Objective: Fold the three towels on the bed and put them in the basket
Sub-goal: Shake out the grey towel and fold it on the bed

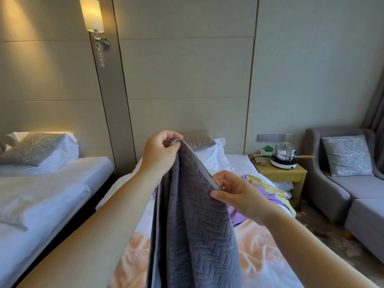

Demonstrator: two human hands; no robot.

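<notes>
A dark grey towel (pixel 193 225) with a zigzag weave hangs in front of me above the bed (pixel 239 163). My left hand (pixel 160 152) pinches its top corner, held high. My right hand (pixel 234 192) pinches the towel's pale edge lower and to the right. Under it, a peach towel (pixel 255 252) lies spread and rumpled on the white sheet. A purple and yellow towel (pixel 268 190) lies crumpled further back, partly hidden by my right hand. No basket is in view.
A second bed (pixel 52 183) with pillows stands to the left across a narrow gap. A wooden nightstand (pixel 280 173) at the right carries a pot on a small hotplate (pixel 284 156). A grey sofa (pixel 353 194) with a cushion fills the right side.
</notes>
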